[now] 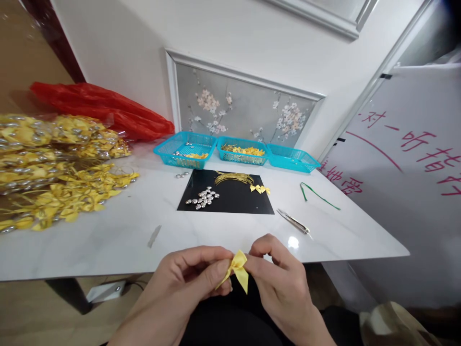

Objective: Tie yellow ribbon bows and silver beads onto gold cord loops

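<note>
1. Yellow bow (239, 263): held up b/w both hands, at the near edge of the white table (137, 257), above the person's lap.
2. L hand (196, 278): thumb & fingers pinching the bow's L side.
3. R hand (284, 276): fingers curled in, touching the bow's R side; tips partly hidden, so can't tell if they pinch it too.
4. Ahead, on a black mat (230, 203): loose silver beads (205, 198) on the L, gold cords (234, 177) at the back, a few small bows (258, 189) by the R edge (same yellow as the held one).
5. R of mat: metal snips (293, 221), lying untouched.
6. Done, apparently: lots of bow-and-bead pcs (79, 194) heaped far L, w/ more in clear bags (21, 132) behind; they look finished.
7. Left, apparently: beads, cords & bows on the mat lie separate. No bead visible on the held bow, so that pc. seems only partway, prob. early (hidden side can't be checked).
</note>
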A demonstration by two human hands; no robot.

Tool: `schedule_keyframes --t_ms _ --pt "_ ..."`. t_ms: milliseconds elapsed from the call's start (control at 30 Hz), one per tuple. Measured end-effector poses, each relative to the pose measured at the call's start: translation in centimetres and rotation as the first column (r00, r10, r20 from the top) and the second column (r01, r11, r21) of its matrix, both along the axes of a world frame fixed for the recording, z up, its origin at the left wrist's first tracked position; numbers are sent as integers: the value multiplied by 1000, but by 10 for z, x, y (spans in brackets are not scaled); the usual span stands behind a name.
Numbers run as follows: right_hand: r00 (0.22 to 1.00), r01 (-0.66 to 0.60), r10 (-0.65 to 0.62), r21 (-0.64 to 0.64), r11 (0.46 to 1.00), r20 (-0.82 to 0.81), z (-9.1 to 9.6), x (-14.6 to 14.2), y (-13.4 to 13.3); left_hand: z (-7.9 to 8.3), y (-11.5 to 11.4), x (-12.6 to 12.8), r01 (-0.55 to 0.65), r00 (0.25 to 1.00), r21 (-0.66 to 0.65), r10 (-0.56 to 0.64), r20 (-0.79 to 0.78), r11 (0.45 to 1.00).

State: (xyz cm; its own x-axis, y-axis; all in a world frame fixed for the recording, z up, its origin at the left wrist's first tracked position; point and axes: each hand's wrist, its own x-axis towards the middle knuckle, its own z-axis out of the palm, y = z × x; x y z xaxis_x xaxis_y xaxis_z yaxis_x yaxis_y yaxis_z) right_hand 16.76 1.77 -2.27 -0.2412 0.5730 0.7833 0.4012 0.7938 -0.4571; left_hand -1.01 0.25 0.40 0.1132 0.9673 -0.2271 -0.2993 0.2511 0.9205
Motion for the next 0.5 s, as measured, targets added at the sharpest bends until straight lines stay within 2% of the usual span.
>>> schedule_keyframes --t_ms 133,233,367,433,500 --pt "993 -52 44 -69 996 -111 -4 -4 0 1 1 1 -44 991 39 48 -126 998" --pt "991 -47 37 -80 996 -126 -2 -4 0 3 3 2 -84 954 133 118 -274 988" --pt "995 84 -76 136 987 -62 7 -5 -2 8 6 3 -120 888 307 240 -393 944" --pt "995 101 -97 230 968 -28 9 -10 -2 9 7 4 -129 874 364 279 -398 922" --pt "995 89 -96 265 960 12 9 -17 0 8 8 5 -114 878 382 272 -393 917"
